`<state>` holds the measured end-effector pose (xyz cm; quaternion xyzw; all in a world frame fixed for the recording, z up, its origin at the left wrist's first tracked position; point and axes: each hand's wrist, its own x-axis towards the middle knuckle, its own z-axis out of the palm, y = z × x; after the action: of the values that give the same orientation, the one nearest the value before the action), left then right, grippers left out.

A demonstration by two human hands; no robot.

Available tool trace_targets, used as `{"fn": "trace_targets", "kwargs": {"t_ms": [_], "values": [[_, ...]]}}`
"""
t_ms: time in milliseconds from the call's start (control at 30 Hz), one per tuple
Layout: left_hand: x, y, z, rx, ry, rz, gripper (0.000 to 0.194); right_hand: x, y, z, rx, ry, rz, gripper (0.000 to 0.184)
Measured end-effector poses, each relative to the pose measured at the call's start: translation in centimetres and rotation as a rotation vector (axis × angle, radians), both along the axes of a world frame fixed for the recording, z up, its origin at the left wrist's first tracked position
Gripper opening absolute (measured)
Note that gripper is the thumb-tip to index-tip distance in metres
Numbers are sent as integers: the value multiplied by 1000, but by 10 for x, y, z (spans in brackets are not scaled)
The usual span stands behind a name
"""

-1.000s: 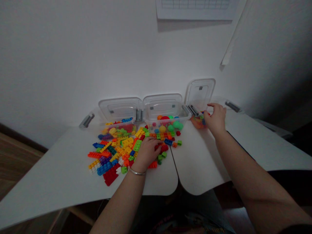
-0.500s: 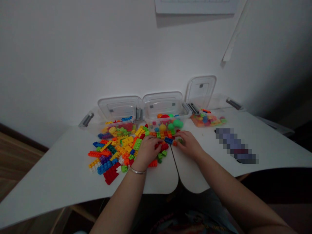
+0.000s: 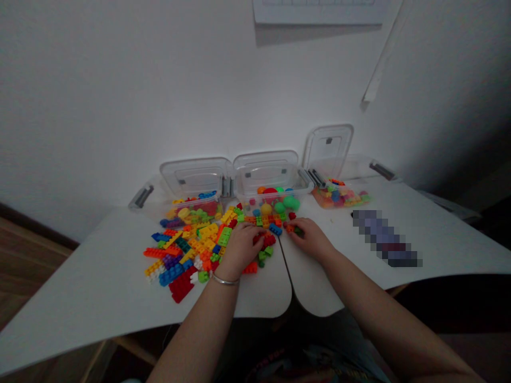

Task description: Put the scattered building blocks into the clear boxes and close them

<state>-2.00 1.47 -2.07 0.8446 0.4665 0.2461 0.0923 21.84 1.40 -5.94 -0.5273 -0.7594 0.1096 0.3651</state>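
Plastic toy bricks (image 3: 191, 247) under both hands at the heap's near right fringe

Loose bricks in red, orange, yellow, blue and green spread across a white curved-edged tabletop (image 3: 80, 287). The work in hand looks like picking through this loose heap, and the small pieces at the right hand call for a narrow, firm pinch.

The right hand (image 3: 311, 239) sits at the heap's right fringe, its slim fingertips (image 3: 300, 223) drawn narrow around small orange and dark green bricks (image 3: 291, 229), which appear held. A blue brick (image 3: 275, 229) lies just left of those fingers.

The left hand (image 3: 239, 250), with a thin silver bangle (image 3: 224, 280) at the wrist, lies curled over the heap beside a red brick cluster (image 3: 268, 240). Its fingers are closed downward, and whether they hold anything is hidden.

Along the far side stand three clear plastic boxes with open lids: the far-left box (image 3: 195, 210), the middle box (image 3: 271, 198) and the far-right box (image 3: 339, 198). Right of the hands lies a pixelated object (image 3: 383, 239), too obscured to identify.
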Motion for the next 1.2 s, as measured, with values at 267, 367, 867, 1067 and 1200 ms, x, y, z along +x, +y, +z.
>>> {"fn": "trace_targets", "kwargs": {"t_ms": [267, 367, 867, 1067, 1200], "values": [[-1, 1, -2, 12, -13, -1, 23, 3, -5, 7, 11, 234, -138, 30], [0, 0, -1, 4, -11, 1, 23, 3, -6, 9, 42, 329, -176, 32], [0, 0, 0, -7, -4, 11, 25, 55, 17, 84, 434, 480, -405, 32], [0, 1, 1, -15, 5, 4, 25, 98, 54, 105, 321, 383, -553, 25], [0, 1, 1, -5, 20, -2, 25, 110, 68, 90, 220, 324, -606, 24]]}}
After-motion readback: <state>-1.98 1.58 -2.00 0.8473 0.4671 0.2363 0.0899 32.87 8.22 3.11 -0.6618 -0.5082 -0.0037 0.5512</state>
